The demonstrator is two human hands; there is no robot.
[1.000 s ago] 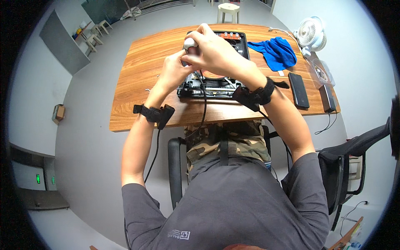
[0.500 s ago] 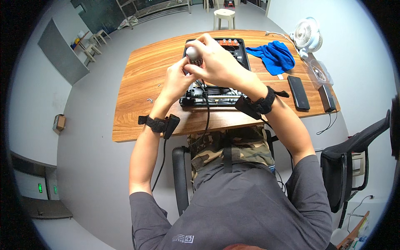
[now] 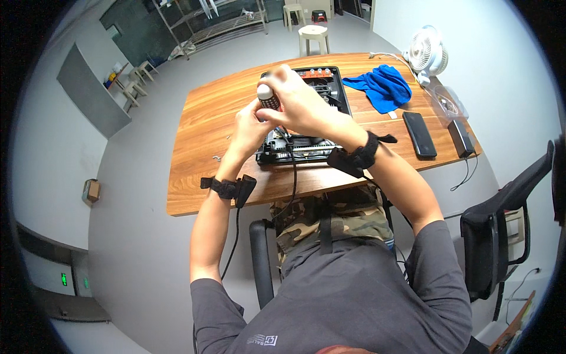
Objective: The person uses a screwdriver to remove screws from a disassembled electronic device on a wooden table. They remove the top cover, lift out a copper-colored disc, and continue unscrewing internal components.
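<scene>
Over an opened black machine (image 3: 295, 158), which looks like a printer, both hands meet around a screwdriver (image 3: 269, 100). Its handle is dark and patterned with a pale rounded cap, and it stands nearly upright. My right hand (image 3: 298, 99) wraps its fingers about the handle from the right side. From the left, my left hand (image 3: 252, 127) is closed on the tool's lower part. My hands cover the shaft and tip, so where the tip touches cannot be seen. Inside the casing are rails, wiring and an orange strip (image 3: 315, 74) at the far end.
Small loose screws (image 3: 217, 158) lie left of the machine. On the right side of the wooden table (image 3: 194, 177) are a blue cloth (image 3: 386, 88), a phone (image 3: 419, 135), a black box-shaped device (image 3: 461, 138), a clear container (image 3: 448, 103) and a white fan (image 3: 427, 53). A black cable (image 3: 294, 177) hangs over the front edge.
The whole view has shifted, with the table sitting slightly lower and farther right in the picture. My right hand has turned a little on the screwdriver handle; both hands keep their hold.
</scene>
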